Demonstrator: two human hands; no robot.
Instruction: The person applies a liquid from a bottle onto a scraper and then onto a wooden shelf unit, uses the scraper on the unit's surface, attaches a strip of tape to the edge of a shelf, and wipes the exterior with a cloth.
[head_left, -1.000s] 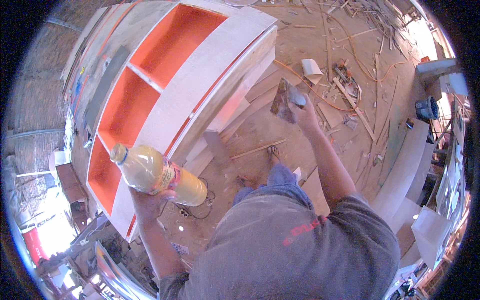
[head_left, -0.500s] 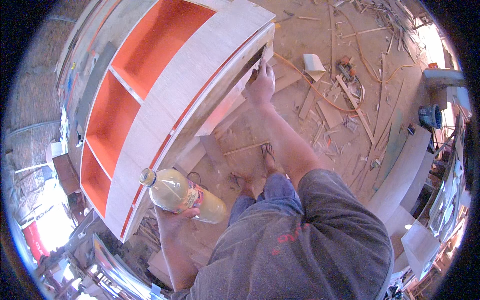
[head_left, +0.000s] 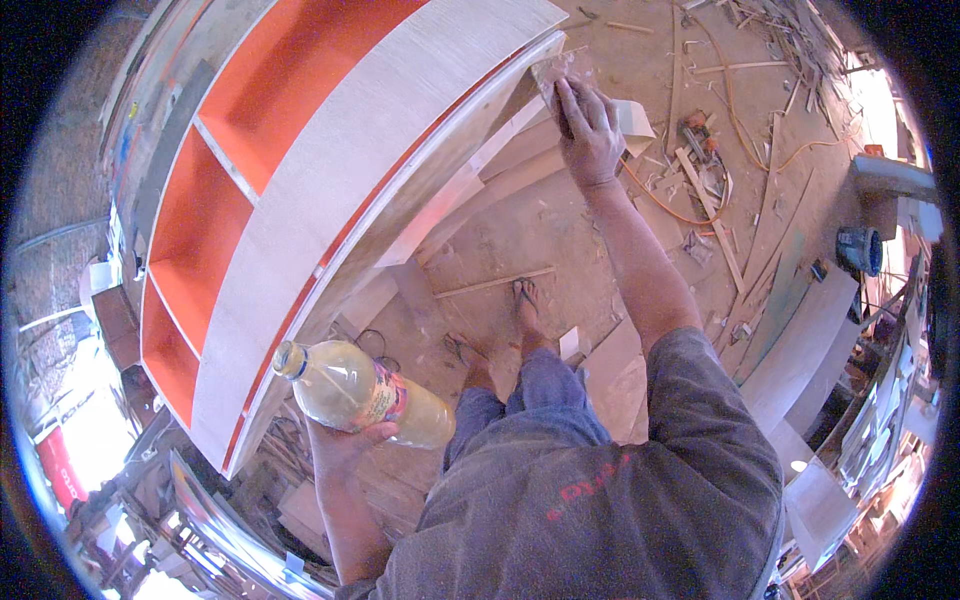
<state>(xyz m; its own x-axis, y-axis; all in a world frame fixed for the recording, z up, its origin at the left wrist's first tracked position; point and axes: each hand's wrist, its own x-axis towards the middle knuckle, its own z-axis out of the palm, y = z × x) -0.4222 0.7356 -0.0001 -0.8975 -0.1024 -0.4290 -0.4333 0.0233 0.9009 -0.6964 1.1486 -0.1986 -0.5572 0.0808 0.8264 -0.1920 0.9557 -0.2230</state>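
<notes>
My left hand (head_left: 345, 447) is wrapped round the lower side of a clear plastic bottle (head_left: 340, 385). This bottle holds a pale yellowish liquid, has a coloured label and leans with its neck to the left. Beyond it runs a large curved shelf unit (head_left: 330, 150) with a bare pale wood face and orange compartments (head_left: 200, 240). My right hand (head_left: 590, 130) is closed on a thin flat piece (head_left: 562, 70), held by the unit's far right end; whether the piece touches the edge there, I cannot tell.
Wood offcuts and scraps (head_left: 715, 215) litter the floor on the right, with an orange cord (head_left: 680, 212) and a power tool (head_left: 697, 130) among them. Farther right are a dark bucket (head_left: 858, 250) and long boards (head_left: 800, 350). My sandalled feet (head_left: 525, 300) stand beside the unit.
My right hand has moved right and away from me, along the unit's edge to its far end. The bottle stays in my left hand, nearly in place. The view has shifted slightly.
</notes>
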